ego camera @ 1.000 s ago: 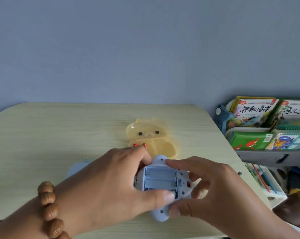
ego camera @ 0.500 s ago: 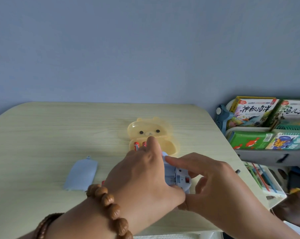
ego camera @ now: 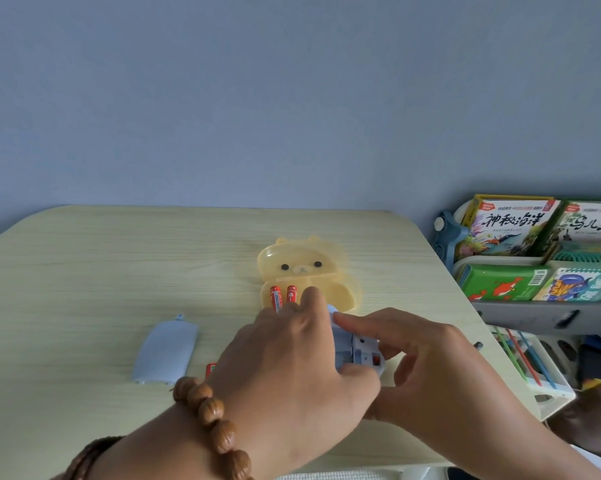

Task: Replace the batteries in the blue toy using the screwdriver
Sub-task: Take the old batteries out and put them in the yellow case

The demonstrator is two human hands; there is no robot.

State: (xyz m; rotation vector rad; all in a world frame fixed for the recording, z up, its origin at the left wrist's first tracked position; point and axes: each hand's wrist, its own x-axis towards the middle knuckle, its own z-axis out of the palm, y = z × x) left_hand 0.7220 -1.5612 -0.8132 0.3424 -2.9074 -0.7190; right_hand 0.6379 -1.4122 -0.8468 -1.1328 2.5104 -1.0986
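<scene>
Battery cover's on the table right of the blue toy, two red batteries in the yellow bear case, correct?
No: the head view shows the battery cover left of the blue toy. The two red batteries are in the yellow bear case.

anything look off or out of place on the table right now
Nothing spilled or broken. The light-blue battery cover lies loose on the table, off the blue toy, and one red battery lies just right of that cover, partly hidden, apart from the two batteries in the yellow bear case. Both look like ordinary mid-job clutter.
</scene>
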